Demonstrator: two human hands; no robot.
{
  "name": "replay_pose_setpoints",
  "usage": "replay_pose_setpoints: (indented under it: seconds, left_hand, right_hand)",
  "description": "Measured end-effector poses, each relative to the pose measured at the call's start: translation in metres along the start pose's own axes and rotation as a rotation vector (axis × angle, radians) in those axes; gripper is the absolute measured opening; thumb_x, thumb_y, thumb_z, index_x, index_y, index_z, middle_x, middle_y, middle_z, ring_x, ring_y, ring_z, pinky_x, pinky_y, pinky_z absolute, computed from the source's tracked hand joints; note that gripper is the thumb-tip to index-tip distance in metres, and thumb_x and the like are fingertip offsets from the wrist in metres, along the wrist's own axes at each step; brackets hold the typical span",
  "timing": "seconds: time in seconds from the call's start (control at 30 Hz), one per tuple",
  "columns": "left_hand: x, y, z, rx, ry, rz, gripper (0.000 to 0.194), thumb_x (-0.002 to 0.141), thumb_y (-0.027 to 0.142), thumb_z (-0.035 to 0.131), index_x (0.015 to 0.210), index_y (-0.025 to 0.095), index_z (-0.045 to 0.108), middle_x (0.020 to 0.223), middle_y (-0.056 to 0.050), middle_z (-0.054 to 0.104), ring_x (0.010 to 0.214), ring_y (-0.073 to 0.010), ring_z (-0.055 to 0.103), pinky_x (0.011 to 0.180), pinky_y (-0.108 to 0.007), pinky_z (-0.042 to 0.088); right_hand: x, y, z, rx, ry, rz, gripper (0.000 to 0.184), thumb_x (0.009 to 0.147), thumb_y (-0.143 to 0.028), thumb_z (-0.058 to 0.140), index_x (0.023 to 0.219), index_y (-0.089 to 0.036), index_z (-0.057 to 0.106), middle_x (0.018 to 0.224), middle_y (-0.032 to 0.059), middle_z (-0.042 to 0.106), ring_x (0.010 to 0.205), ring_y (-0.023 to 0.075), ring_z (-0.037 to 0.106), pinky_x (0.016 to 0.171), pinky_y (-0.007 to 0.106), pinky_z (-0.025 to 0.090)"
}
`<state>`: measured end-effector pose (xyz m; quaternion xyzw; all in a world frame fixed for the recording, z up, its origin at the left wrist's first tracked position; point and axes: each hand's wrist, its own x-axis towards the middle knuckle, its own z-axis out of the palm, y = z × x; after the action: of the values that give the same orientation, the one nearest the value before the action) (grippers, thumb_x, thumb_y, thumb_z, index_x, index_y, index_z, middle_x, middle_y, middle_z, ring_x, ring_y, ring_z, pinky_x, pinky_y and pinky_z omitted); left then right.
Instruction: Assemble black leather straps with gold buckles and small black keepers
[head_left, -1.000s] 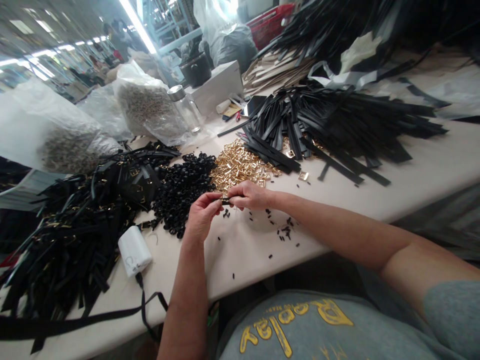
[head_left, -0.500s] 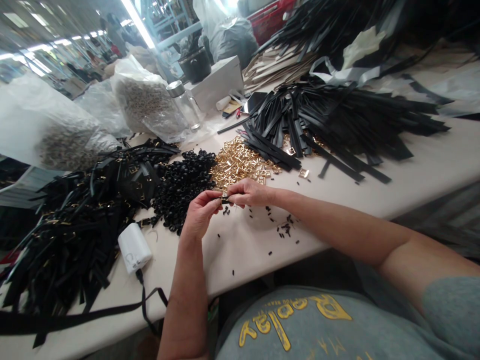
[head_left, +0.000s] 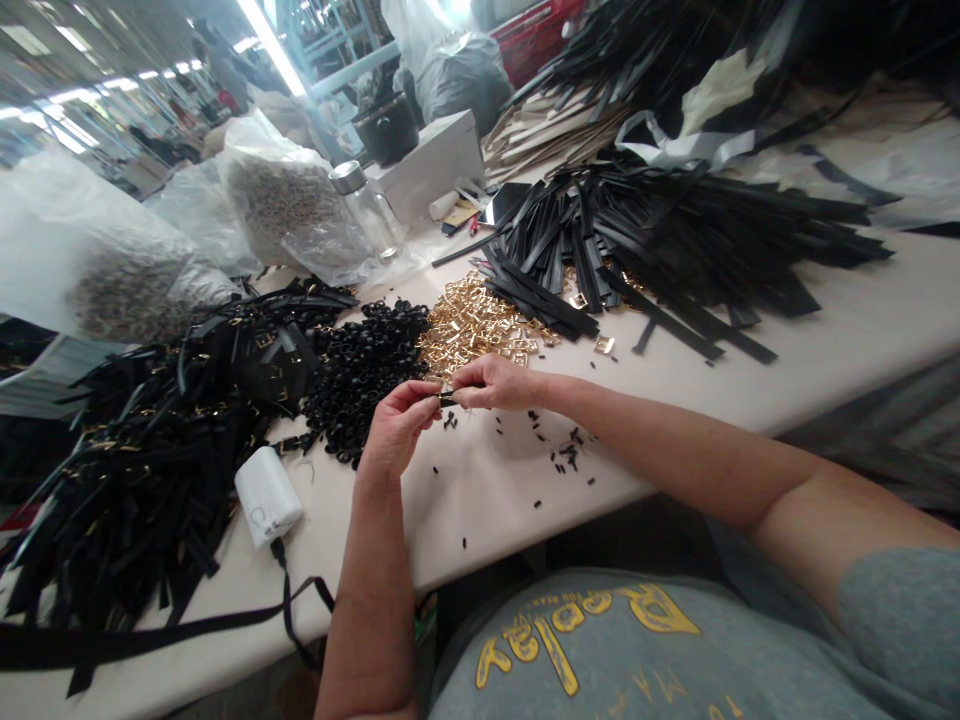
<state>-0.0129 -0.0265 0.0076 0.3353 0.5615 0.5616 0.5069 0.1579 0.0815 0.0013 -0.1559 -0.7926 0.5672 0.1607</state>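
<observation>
Over the table, my left hand [head_left: 396,424] pinches one end of a small black strap piece [head_left: 447,398] between thumb and fingertips. My right hand [head_left: 495,384] has its fingers closed on the other end, so the fingertips nearly meet. A gold glint, likely a buckle, shows at the left fingertips; most of the piece is hidden by the fingers. Just beyond the hands lies a heap of gold buckles [head_left: 472,318]. Left of it is a pile of small black loops [head_left: 367,370].
Finished-looking black straps with buckles [head_left: 157,450] cover the left side. Flat black strips [head_left: 675,230] lie back right. A white power bank [head_left: 268,495] with a cable, a glass jar [head_left: 369,215], filled plastic bags [head_left: 277,200] and tiny black bits [head_left: 570,450] are on the table [head_left: 480,510].
The fingers have shifted slightly around the small black strap piece, and a little more black shows between them. The view has moved very slightly; everything else stays put.
</observation>
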Motion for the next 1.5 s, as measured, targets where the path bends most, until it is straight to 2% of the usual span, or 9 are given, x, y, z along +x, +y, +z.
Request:
replay_pose_setpoints:
  seconds: [0.4,0.6,0.77,0.93,1.13,1.3,1.5]
  left_hand:
    - [-0.001,-0.001,0.003,0.033,0.015,0.002,0.027,0.058,0.027,0.084,0.079,0.016,0.072,0.067,-0.001,0.064,0.056,-0.0079,0.055,0.05,-0.018,0.039]
    - [0.0,-0.005,0.005,0.122,-0.045,0.02,0.025,0.062,0.031,0.083,0.078,0.016,0.072,0.06,-0.001,0.061,0.053,-0.0081,0.051,0.047,-0.018,0.034]
    - [-0.002,-0.003,0.007,0.219,-0.033,0.086,0.023,0.064,0.032,0.083,0.078,0.016,0.073,0.065,-0.002,0.063,0.055,-0.0094,0.052,0.049,-0.02,0.035]
    - [-0.003,-0.003,0.006,0.326,-0.063,0.157,0.017,0.07,0.031,0.079,0.079,0.017,0.073,0.063,-0.002,0.063,0.056,-0.01,0.052,0.049,-0.02,0.035]
    - [-0.001,-0.007,0.005,0.346,-0.064,0.202,0.022,0.071,0.032,0.078,0.086,0.018,0.073,0.072,-0.002,0.066,0.058,-0.0106,0.054,0.049,-0.021,0.037]
    - [-0.004,-0.003,0.008,0.287,-0.051,0.168,0.028,0.07,0.033,0.079,0.092,0.018,0.071,0.075,-0.003,0.067,0.057,-0.0105,0.055,0.047,-0.02,0.036]
    - [-0.002,-0.006,0.012,0.3,-0.025,0.155,0.031,0.069,0.036,0.08,0.091,0.016,0.07,0.074,-0.002,0.067,0.056,-0.0097,0.056,0.047,-0.019,0.038]
  right_hand:
    - [0.001,-0.004,-0.003,-0.117,-0.006,0.028,0.016,0.076,-0.022,0.049,0.065,-0.013,0.056,0.058,-0.0044,0.045,0.057,0.0072,0.039,0.056,0.021,0.027]
    - [0.0,-0.003,0.0,-0.248,0.018,0.007,0.013,0.075,-0.018,0.052,0.066,-0.013,0.06,0.057,-0.0047,0.046,0.057,0.0072,0.04,0.056,0.021,0.027]
    - [0.0,0.001,0.0,-0.133,-0.048,0.08,0.014,0.079,-0.02,0.051,0.073,-0.014,0.063,0.06,-0.0023,0.056,0.057,0.0089,0.048,0.054,0.02,0.031]
    - [0.001,0.001,-0.001,-0.101,-0.083,0.104,0.017,0.08,-0.016,0.049,0.067,-0.013,0.06,0.06,-0.0013,0.059,0.054,0.0082,0.048,0.053,0.02,0.033]
    - [0.003,0.002,0.0,-0.104,-0.059,0.126,0.014,0.079,-0.016,0.051,0.069,-0.013,0.061,0.057,-0.0026,0.056,0.052,0.008,0.048,0.051,0.019,0.033]
    - [0.002,0.001,0.001,-0.097,-0.024,0.108,0.015,0.078,-0.015,0.049,0.069,-0.013,0.061,0.057,-0.0031,0.055,0.052,0.0075,0.047,0.052,0.019,0.033]
    - [0.002,-0.001,0.001,-0.297,0.035,0.072,0.015,0.078,-0.015,0.052,0.068,-0.014,0.063,0.057,-0.0045,0.05,0.054,0.0069,0.042,0.054,0.021,0.028]
